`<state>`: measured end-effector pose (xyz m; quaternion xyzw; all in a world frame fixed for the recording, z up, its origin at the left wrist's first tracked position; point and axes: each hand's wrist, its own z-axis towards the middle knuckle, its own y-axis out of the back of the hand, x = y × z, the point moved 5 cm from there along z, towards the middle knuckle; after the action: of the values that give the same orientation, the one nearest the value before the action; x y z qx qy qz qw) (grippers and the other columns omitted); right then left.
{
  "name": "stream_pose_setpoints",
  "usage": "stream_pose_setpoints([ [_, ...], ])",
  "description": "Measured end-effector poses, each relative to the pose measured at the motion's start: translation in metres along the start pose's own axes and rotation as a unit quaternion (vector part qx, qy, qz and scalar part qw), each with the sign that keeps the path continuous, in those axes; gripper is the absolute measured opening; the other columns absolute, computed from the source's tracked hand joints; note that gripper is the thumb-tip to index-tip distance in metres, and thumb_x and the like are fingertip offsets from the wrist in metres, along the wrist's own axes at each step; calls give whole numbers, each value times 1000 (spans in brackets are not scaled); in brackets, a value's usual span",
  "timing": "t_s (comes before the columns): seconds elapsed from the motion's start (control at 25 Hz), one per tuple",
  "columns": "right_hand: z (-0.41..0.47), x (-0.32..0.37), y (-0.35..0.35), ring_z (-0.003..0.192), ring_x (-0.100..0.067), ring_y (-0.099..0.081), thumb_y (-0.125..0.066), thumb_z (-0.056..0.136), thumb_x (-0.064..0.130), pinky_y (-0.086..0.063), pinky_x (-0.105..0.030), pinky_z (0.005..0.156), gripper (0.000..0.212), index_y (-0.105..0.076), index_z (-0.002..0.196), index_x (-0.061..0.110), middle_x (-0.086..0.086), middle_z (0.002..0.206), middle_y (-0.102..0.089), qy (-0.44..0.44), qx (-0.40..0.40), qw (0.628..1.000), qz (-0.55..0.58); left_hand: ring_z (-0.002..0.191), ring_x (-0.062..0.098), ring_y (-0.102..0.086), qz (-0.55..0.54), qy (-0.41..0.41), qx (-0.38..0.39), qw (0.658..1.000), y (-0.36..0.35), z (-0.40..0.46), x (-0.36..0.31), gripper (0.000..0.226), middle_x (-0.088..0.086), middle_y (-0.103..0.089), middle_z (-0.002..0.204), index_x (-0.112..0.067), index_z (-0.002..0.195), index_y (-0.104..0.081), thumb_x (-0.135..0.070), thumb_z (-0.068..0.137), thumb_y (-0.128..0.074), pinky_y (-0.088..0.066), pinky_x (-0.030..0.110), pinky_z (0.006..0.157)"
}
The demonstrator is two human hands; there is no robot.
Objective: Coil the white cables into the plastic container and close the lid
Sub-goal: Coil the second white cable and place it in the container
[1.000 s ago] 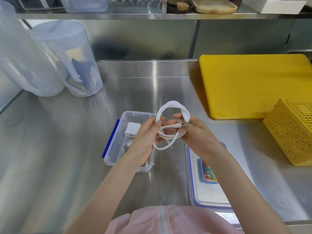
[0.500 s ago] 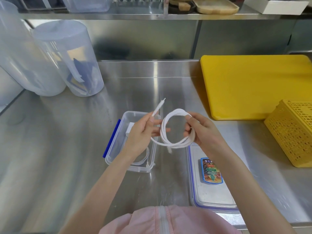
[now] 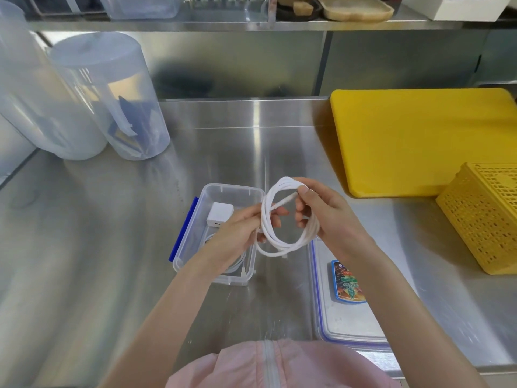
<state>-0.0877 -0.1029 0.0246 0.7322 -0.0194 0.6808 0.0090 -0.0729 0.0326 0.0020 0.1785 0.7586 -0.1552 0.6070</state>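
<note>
Both hands [image 3: 330, 217] around upright cable coil [image 3: 288, 219], plug end crosswise.

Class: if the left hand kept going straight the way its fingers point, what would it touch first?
Probably the right hand: the left hand's fingers point rightward through the white cable coil it already grips. Depth is uncertain.

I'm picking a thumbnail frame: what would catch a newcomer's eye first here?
Probably the white cable coil, held up at centre by the left hand and right hand above the steel counter. Next, the bright yellow cutting board at far right, with the yellow basket in front of it.
</note>
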Motion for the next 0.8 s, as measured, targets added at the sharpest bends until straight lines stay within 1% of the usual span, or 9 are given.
stream_pose_setpoints([
  [0.16,0,0,4,47,-5,-50,-42,94,17,-44,-15,46,23,-61,103,24,11,53,-53,0,-27,999,38,64,-2,-54,-38,-21,24,999,1,1,4,31,-20,-65,69,-18,88,-62,-5,94,-35,-38,20,68],
  [0.24,1,-1,4,44,-4,-47,-40,94,16,-42,-15,44,24,-58,106,24,7,56,-51,-3,-37,999,21,67,0,-54,-49,-25,47,997,0,2,5,31,-20,-65,71,-18,89,-61,-6,95,-34,-38,19,67],
  [0.32,2,-3,2,42,-3,-43,-38,94,15,-42,-15,44,24,-56,108,25,4,60,-47,2,-39,999,-15,66,2,-56,-84,-26,65,994,-2,2,3,34,-15,-64,70,-17,86,-63,-4,92,-32,-42,17,64],
  [0.4,2,-4,1,42,-2,-44,-38,94,14,-42,-15,43,24,-55,106,26,3,61,-47,15,-50,998,-41,62,5,-54,-150,-23,81,985,-4,3,1,39,-8,-61,66,-14,80,-63,-5,88,-26,-44,16,60],
  [0.48,3,-3,1,43,-1,-47,-39,94,14,-44,-14,44,23,-54,105,27,3,62,-49,29,-60,995,-75,58,7,-49,-180,-17,82,980,-7,3,-1,39,-7,-55,58,-15,70,-59,-10,87,-25,-40,21,61],
  [0.56,3,-2,-2,44,0,-49,-38,94,14,-44,-13,43,24,-53,102,31,4,63,-51,47,-54,991,-111,52,6,-44,-123,-10,28,992,-8,5,2,38,-11,-48,48,-20,59,-52,-13,92,-34,-35,25,64],
  [0.64,3,-2,-6,44,1,-49,-39,94,15,-43,-12,43,25,-51,99,35,5,62,-52,62,-40,988,-137,51,7,-40,-20,-11,-59,998,-5,6,5,38,-13,-42,42,-23,54,-45,-26,92,-47,-34,26,64],
  [0.68,2,-3,-8,45,1,-49,-39,94,16,-43,-12,43,25,-50,99,37,6,63,-52,68,-35,986,-149,51,7,-38,7,-11,-91,996,-4,7,5,40,-14,-40,43,-23,52,-42,-33,91,-48,-35,24,64],
  [0.8,0,-2,-10,58,6,-54,-42,93,21,-44,-7,50,32,-46,98,53,18,72,-56,91,-26,978,-186,46,1,-40,81,-34,-113,990,-3,6,5,44,-13,-42,44,-23,52,-39,-42,91,-44,-37,12,55],
])
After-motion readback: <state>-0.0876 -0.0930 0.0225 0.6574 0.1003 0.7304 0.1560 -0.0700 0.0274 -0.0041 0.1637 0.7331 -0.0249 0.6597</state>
